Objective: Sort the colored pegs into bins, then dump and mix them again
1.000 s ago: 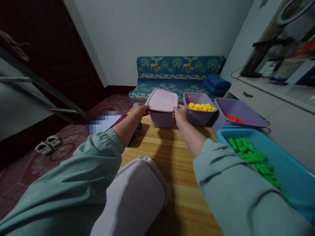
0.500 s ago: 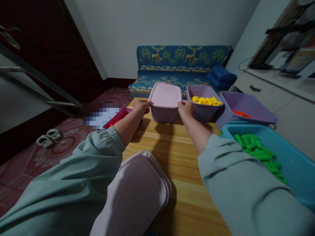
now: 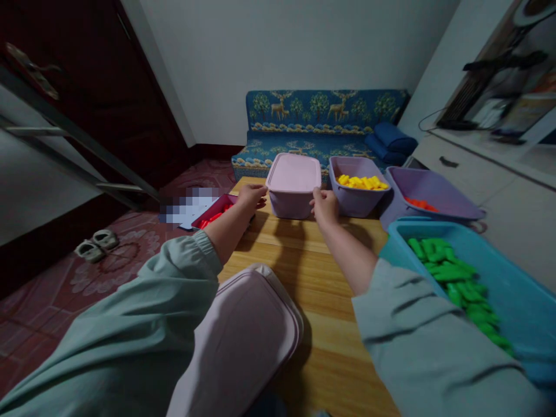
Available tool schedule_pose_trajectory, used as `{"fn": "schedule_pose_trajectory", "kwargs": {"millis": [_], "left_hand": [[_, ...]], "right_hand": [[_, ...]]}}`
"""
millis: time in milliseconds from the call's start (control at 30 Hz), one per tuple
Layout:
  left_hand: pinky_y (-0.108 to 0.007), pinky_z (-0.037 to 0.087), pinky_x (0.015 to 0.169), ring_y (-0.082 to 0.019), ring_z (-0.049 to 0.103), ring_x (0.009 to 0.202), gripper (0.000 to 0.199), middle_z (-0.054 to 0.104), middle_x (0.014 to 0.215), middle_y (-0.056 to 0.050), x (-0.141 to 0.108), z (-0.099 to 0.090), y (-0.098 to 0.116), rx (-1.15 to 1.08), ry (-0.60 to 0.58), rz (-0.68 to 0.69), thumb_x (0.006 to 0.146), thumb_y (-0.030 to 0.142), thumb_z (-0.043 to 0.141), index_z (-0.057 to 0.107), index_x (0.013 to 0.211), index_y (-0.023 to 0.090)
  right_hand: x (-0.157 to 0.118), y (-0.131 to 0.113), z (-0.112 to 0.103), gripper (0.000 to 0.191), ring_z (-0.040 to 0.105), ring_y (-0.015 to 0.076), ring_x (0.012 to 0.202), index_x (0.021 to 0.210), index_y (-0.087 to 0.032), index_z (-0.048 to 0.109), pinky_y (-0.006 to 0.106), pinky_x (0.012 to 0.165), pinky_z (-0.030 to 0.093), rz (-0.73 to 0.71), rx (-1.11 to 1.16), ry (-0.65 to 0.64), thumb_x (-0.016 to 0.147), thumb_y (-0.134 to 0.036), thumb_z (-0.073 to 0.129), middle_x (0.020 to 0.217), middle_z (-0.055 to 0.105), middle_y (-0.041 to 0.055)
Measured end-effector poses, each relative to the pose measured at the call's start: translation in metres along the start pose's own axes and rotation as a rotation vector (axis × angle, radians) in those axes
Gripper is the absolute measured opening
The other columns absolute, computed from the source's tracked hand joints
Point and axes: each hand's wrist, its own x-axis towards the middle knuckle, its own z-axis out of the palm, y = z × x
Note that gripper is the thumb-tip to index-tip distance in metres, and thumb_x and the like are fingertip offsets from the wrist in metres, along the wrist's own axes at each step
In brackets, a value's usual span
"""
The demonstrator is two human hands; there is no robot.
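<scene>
Since half a second ago the right hand (image 3: 325, 205) has eased a little lower at the lidded box's front corner, its fingers looser, while the lid (image 3: 296, 172) lies on the purple box (image 3: 290, 205) as it did then; the view has also shifted slightly.

Both of the person's arms stretch forward over the table (image 3: 334, 313), green sleeves pushed up the forearms, one hand at each front corner of that box. The left hand (image 3: 252, 197) has thumb and fingers close together, tips at the lid's left corner. The right hand is partly curled, thumb near the lid's right corner, fingers beside the box wall. Whether either one grips the lid, one cannot tell.

The box stands at the table's far end. To its right come a purple bin (image 3: 356, 202) of yellow pieces (image 3: 362, 183), another purple bin (image 3: 438, 188) with orange pieces (image 3: 421, 205), and a blue tub (image 3: 512, 295) of green pieces (image 3: 460, 284). Red pieces (image 3: 212, 219) lie in a crimson box (image 3: 220, 202) by the left forearm. A pale pink lid (image 3: 243, 341) lies nearest the person. Beyond are a patterned blue sofa (image 3: 299, 142), a dark door (image 3: 99, 87) and shoes (image 3: 96, 246) on the floor.
</scene>
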Motion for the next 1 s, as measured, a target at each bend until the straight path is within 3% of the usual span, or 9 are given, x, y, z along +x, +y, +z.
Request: {"fn": "schedule_pose_trajectory", "kwargs": {"millis": [67, 167, 233, 333, 433, 567, 733, 1000], "left_hand": [[-0.019, 0.044, 0.051, -0.007, 0.052, 0.049, 0.025, 0.06, 0.063, 0.001, -0.015, -0.017, -0.005, 0.091, -0.029, 0.069, 0.068, 0.023, 0.075, 0.067, 0.089, 0.014], [-0.02, 0.041, 0.049, -0.011, 0.054, 0.052, 0.032, 0.062, 0.064, 0.0, -0.046, -0.056, -0.018, 0.504, -0.264, 0.237, 0.07, 0.034, 0.072, 0.072, 0.095, 0.016], [-0.022, 0.041, 0.05, -0.014, 0.057, 0.055, 0.035, 0.064, 0.064, -0.001, -0.069, -0.088, -0.03, 0.784, -0.447, 0.286, 0.07, 0.042, 0.069, 0.074, 0.094, 0.017], [-0.025, 0.046, 0.061, -0.018, 0.064, 0.068, 0.043, 0.072, 0.082, -0.005, -0.104, -0.13, -0.046, 1.052, -0.601, 0.332, 0.07, 0.047, 0.068, 0.074, 0.101, 0.018], [-0.027, 0.047, 0.068, -0.02, 0.066, 0.078, 0.047, 0.073, 0.095, -0.007, -0.135, -0.154, -0.057, 1.194, -0.603, 0.286, 0.068, 0.042, 0.069, 0.072, 0.109, 0.02], [-0.027, 0.046, 0.07, -0.021, 0.066, 0.08, 0.042, 0.074, 0.094, -0.006, -0.158, -0.159, -0.063, 1.225, -0.601, 0.193, 0.07, 0.033, 0.062, 0.071, 0.109, 0.021], [-0.027, 0.045, 0.07, -0.02, 0.065, 0.077, 0.034, 0.073, 0.087, -0.006, -0.156, -0.163, -0.073, 1.173, -0.553, 0.216, 0.075, 0.028, 0.052, 0.071, 0.1, 0.017], [-0.026, 0.043, 0.069, -0.019, 0.065, 0.077, 0.029, 0.073, 0.085, -0.006, -0.151, -0.166, -0.078, 1.201, -0.547, 0.234, 0.077, 0.024, 0.048, 0.07, 0.095, 0.018]], "right_hand": [[-0.039, -0.002, -0.004, 0.026, 0.058, 0.0114, 0.053, 0.089, -0.016, 0.064, 0.021, 0.053, 0.043, -0.08, -0.039, -0.066, 0.089, -0.036, 0.049, 0.073, 0.07, 0.0036], [-0.108, -0.008, -0.014, 0.015, 0.063, 0.0137, 0.065, 0.08, -0.019, 0.069, 0.022, 0.06, 0.044, -0.197, -0.213, -0.445, 0.083, -0.029, 0.058, 0.077, 0.072, 0.0026], [-0.149, -0.014, -0.022, 0.016, 0.067, 0.0176, 0.075, 0.081, -0.022, 0.072, 0.025, 0.065, 0.044, -0.251, -0.379, -0.615, 0.082, -0.035, 0.062, 0.08, 0.073, 0.0032], [-0.187, -0.023, -0.03, 0.034, 0.068, 0.0257, 0.086, 0.097, -0.023, 0.073, 0.033, 0.071, 0.046, -0.286, -0.633, -0.703, 0.078, -0.05, 0.068, 0.089, 0.075, 0.0085], [-0.198, -0.025, -0.03, 0.047, 0.067, 0.0306, 0.095, 0.105, -0.021, 0.071, 0.036, 0.075, 0.046, -0.266, -0.763, -0.758, 0.071, -0.053, 0.074, 0.1, 0.074, 0.0143], [-0.194, -0.019, -0.023, 0.034, 0.068, 0.0261, 0.09, 0.097, -0.022, 0.072, 0.032, 0.071, 0.043, -0.192, -0.71, -0.775, 0.071, -0.044, 0.076, 0.096, 0.074, 0.0104], [-0.194, -0.006, -0.02, 0.02, 0.063, 0.0166, 0.074, 0.087, -0.019, 0.071, 0.025, 0.062, 0.038, -0.072, -0.438, -0.74, 0.073, -0.034, 0.073, 0.082, 0.072, 0.0042], [-0.191, 0.009, -0.015, 0.017, 0.061, 0.0136, 0.068, 0.087, -0.015, 0.07, 0.023, 0.059, 0.038, -0.011, -0.241, -0.763, 0.076, -0.028, 0.066, 0.078, 0.071, 0.0033]]}}
